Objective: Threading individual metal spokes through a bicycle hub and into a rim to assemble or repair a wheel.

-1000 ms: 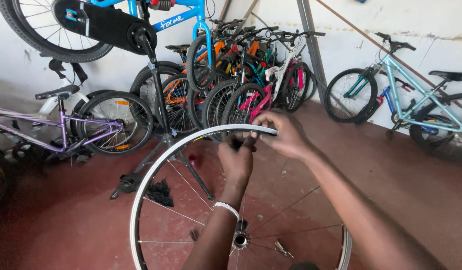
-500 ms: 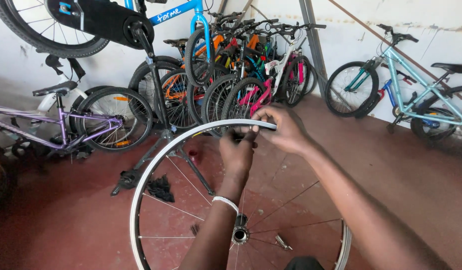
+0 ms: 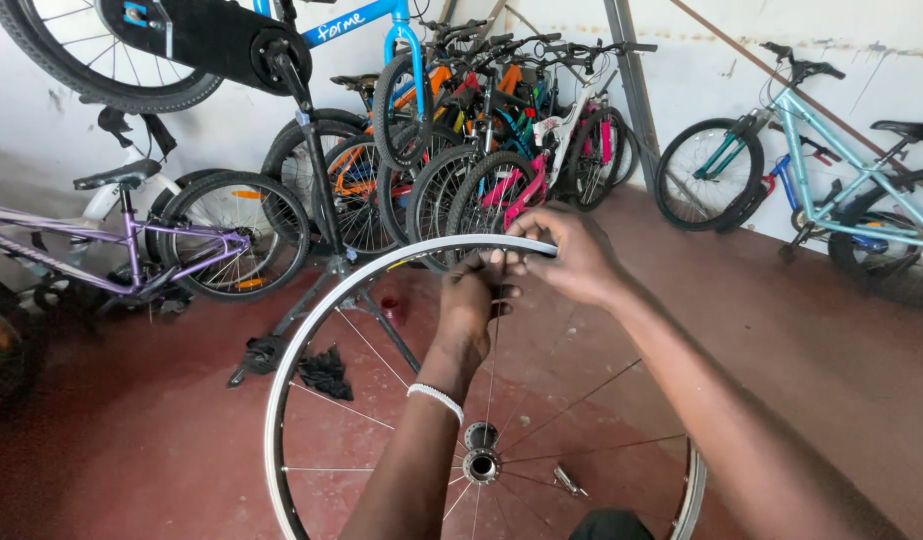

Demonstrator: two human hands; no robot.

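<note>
Two hands are closed on the top of a bare silver wheel rim (image 3: 312, 330), which is held upright over the red floor (image 3: 132, 450): the right hand (image 3: 572, 255) is pinched over the rim's outer edge, the left hand (image 3: 474, 300) is gripped just below it, apparently around a spoke (image 3: 492, 390), though its fingers are partly hidden. A slipped grip could let the rim roll or the spoke bend. Loose spokes could be caught near the hub (image 3: 480, 462). Beyond the hands, a repair stand (image 3: 322, 215) and packed children's bikes (image 3: 502, 120) block forward room; a purple bike (image 3: 132, 240) is parked to the left.
</note>
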